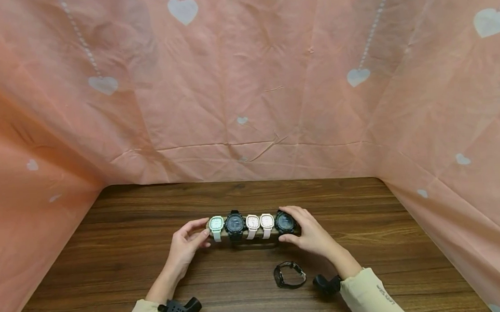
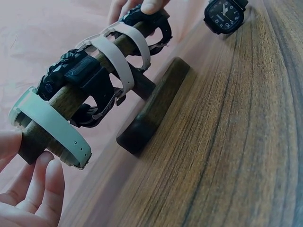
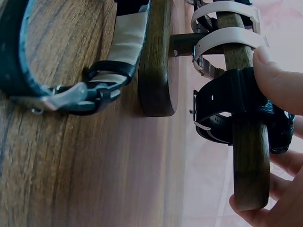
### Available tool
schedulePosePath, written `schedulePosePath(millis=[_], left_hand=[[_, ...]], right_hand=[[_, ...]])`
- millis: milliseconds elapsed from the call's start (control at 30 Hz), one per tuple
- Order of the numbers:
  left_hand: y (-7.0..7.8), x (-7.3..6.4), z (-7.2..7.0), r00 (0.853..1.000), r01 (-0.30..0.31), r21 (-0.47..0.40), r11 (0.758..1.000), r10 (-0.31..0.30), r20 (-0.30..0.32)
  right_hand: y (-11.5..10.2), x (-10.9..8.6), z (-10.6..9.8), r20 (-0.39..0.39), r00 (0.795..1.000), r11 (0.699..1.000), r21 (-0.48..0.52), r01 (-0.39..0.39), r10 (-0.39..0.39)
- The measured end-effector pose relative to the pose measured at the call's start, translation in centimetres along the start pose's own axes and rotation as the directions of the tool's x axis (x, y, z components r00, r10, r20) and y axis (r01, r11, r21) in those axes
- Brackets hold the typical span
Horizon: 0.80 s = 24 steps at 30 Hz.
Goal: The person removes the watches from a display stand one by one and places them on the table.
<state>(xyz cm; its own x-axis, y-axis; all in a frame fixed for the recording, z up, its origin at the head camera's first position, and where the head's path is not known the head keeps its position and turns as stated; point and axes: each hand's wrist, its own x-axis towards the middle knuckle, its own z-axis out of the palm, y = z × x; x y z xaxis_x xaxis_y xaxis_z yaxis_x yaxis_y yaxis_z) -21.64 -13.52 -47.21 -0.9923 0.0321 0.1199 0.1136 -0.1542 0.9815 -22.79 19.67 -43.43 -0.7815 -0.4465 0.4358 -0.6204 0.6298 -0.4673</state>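
A wooden T-bar watch stand [image 3: 251, 165] carries several watches on its crossbar. From the left they are a mint-green watch [image 1: 216, 223], a chunky black watch [image 1: 235, 223], two pale watches with white straps, one of them a pale pink-white watch [image 1: 252, 222], and a second black watch [image 1: 285, 222]. My left hand [image 1: 185, 246] grips the bar's left end beside the mint watch, thumb in front. My right hand [image 1: 311, 231] holds the black watch at the right end, its thumb against the watch and its fingers behind the bar.
A loose black watch [image 1: 290, 275] lies on its side on the wooden table [image 1: 242, 292], nearer me than the stand. The stand's base [image 2: 154, 109] rests on the table. A pink curtain [image 1: 244, 79] with white hearts encloses the back and sides.
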Motion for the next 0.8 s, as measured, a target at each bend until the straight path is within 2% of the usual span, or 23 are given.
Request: schedulePosePath(millis=[200, 567, 800], left_hand=[[-0.05, -0.03, 0.0, 1.0, 0.005, 0.002, 1.0, -0.005, -0.016], [-0.15, -0.05, -0.08, 1.0, 0.004, 0.013, 1.0, -0.004, -0.008], [-0.25, 0.0, -0.07, 1.0, 0.01, 0.006, 1.0, -0.01, -0.012]], right_hand=[[0.03, 0.14, 0.01, 0.016, 1.0, 1.0, 0.016, -0.019, 0.018], [0.57, -0.1, -0.03, -0.018, 1.0, 1.0, 0.027, -0.015, 0.016], [0.86, -0.29, -0.22, -0.01, 0.998, 0.996, 0.068, -0.06, 0.061]])
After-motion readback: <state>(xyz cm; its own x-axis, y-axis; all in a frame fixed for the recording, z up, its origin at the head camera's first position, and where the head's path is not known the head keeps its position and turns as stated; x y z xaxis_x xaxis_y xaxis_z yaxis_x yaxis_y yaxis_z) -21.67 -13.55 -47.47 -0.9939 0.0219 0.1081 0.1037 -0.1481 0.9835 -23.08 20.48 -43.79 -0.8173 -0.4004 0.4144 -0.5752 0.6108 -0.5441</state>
